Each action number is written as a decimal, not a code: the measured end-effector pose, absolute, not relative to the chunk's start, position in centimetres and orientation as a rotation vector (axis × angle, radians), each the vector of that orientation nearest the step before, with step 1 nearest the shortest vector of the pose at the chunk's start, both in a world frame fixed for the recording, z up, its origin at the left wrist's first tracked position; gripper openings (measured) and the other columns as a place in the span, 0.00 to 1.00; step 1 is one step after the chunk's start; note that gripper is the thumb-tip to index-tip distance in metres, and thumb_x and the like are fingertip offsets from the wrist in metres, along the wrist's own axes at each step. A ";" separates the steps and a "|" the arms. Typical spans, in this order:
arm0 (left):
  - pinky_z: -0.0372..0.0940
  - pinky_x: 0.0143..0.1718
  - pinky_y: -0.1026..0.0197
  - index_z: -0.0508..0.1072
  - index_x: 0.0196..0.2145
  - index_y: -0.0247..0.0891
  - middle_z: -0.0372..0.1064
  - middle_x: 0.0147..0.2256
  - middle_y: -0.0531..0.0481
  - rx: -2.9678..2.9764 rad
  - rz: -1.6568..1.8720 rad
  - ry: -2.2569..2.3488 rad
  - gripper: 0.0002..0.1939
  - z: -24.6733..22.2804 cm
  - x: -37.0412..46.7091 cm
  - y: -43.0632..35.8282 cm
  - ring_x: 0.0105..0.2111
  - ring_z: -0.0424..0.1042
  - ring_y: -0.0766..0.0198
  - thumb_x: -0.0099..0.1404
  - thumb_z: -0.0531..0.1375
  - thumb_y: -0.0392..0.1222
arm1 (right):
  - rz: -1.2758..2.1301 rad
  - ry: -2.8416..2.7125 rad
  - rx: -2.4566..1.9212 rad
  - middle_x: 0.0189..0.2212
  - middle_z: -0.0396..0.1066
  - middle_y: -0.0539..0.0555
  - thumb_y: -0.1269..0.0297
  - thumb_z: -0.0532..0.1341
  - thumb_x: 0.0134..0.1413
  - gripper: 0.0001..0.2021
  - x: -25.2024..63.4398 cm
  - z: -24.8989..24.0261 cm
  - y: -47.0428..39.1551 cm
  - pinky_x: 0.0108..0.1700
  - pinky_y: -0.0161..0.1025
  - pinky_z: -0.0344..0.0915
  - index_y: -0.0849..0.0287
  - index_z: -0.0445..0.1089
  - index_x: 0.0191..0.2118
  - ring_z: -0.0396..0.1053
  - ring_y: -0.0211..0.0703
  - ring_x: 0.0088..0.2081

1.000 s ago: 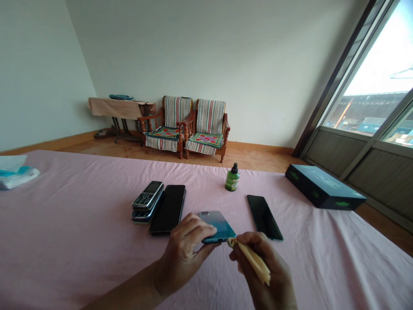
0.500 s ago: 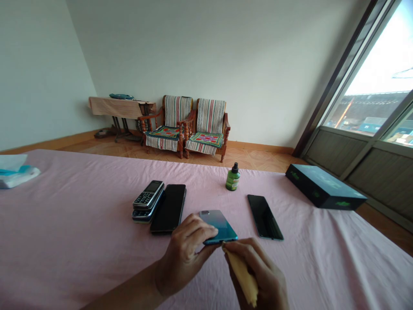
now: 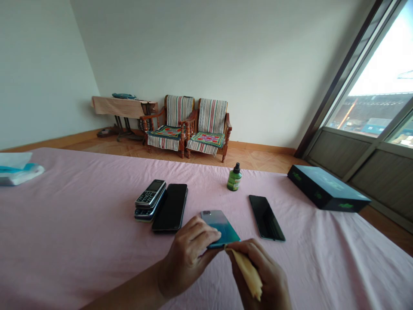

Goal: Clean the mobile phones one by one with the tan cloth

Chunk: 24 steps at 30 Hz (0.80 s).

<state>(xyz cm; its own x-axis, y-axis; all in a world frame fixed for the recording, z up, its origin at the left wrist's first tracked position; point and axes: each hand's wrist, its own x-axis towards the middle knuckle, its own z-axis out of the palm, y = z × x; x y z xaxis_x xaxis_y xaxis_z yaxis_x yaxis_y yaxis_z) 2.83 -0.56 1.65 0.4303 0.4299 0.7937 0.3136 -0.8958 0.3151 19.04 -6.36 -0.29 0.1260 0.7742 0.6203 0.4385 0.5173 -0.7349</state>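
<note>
My left hand (image 3: 190, 254) grips a smartphone (image 3: 221, 224) by its left side, thumb underneath and fingers over the shiny blue-grey back. The phone's camera corner points away from me. At the phone's near edge, my right hand (image 3: 263, 271) pinches a folded yellow cloth (image 3: 248, 273), whose tip touches that edge; the rest of it hangs out below the fingers. Left of my hands lies a black smartphone (image 3: 171, 207), with stacked keypad phones (image 3: 151, 193) beside it. Another dark smartphone (image 3: 266, 217) rests face up to the right.
A small green bottle (image 3: 234, 178) with a black cap stands toward the far edge of the pink-covered surface (image 3: 97, 224). A black box (image 3: 327, 189) sits at the right, a tissue pack (image 3: 21, 170) at the far left. Beyond are two wooden chairs (image 3: 209, 125).
The whole view has shifted slightly, moving things a little to the right. The phone tilts a bit more toward me, and the cloth stays at its near edge.
</note>
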 end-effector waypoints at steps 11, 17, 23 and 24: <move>0.68 0.36 0.58 0.72 0.41 0.34 0.72 0.32 0.46 2.565 1.468 0.685 0.06 1.9 2.9 -0.7 0.33 0.71 0.60 0.65 0.62 0.34 | 0.314 -1.568 -1.111 0.26 0.68 0.51 0.66 0.57 0.57 0.05 19.2 0.1 -6.5 0.27 0.31 0.65 0.57 0.70 0.36 0.68 0.38 0.25; 0.68 0.36 0.58 0.72 0.40 0.33 0.73 0.32 0.46 2.578 1.441 0.674 0.05 1.8 2.9 -0.8 0.33 0.70 0.60 0.65 0.61 0.35 | 0.266 -1.560 -1.143 0.25 0.68 0.51 0.64 0.56 0.57 0.06 19.2 0.0 -6.4 0.27 0.31 0.66 0.57 0.70 0.36 0.69 0.38 0.24; 0.67 0.36 0.58 0.72 0.41 0.33 0.72 0.33 0.45 2.573 1.412 0.666 0.06 1.7 2.8 -0.9 0.33 0.70 0.59 0.66 0.61 0.34 | 0.182 -1.595 -1.161 0.30 0.70 0.54 0.67 0.54 0.58 0.09 19.0 -0.7 -6.8 0.25 0.29 0.66 0.56 0.70 0.41 0.71 0.39 0.28; 0.67 0.36 0.58 0.71 0.41 0.33 0.72 0.33 0.45 2.578 1.402 0.664 0.06 1.7 2.8 -1.0 0.34 0.70 0.59 0.66 0.60 0.34 | 0.174 -1.604 -1.160 0.30 0.71 0.54 0.68 0.53 0.58 0.10 19.0 -0.7 -6.9 0.24 0.29 0.65 0.56 0.69 0.42 0.71 0.39 0.28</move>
<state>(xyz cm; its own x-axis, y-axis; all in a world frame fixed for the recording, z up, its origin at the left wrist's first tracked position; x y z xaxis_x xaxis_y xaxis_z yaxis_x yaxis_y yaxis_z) 2.82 -0.96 1.68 0.4707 0.4387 0.7655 0.3150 -0.8940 0.3186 18.96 -6.91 -0.73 0.0743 0.7417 0.6666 0.5814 0.5109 -0.6332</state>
